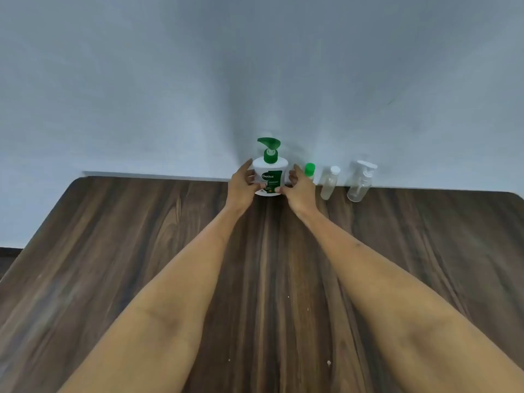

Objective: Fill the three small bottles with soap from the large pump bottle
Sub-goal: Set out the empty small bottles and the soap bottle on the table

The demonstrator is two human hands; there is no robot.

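A large white pump bottle (270, 168) with a green pump head and a green label stands at the far edge of the wooden table (141, 265), close to the wall. My left hand (242, 186) grips its left side and my right hand (299, 188) grips its right side, fingers curled round the body. To the right stand three small bottles: a green-capped bottle (309, 170) partly hidden behind my right hand, a clear white-capped bottle (329, 182), and a clear bottle with a white pump top (361, 182).
A pale grey wall (255, 80) rises directly behind the bottles. The table's rounded corners lie at the far left and far right. A few small white specks (329, 363) dot the wood near me.
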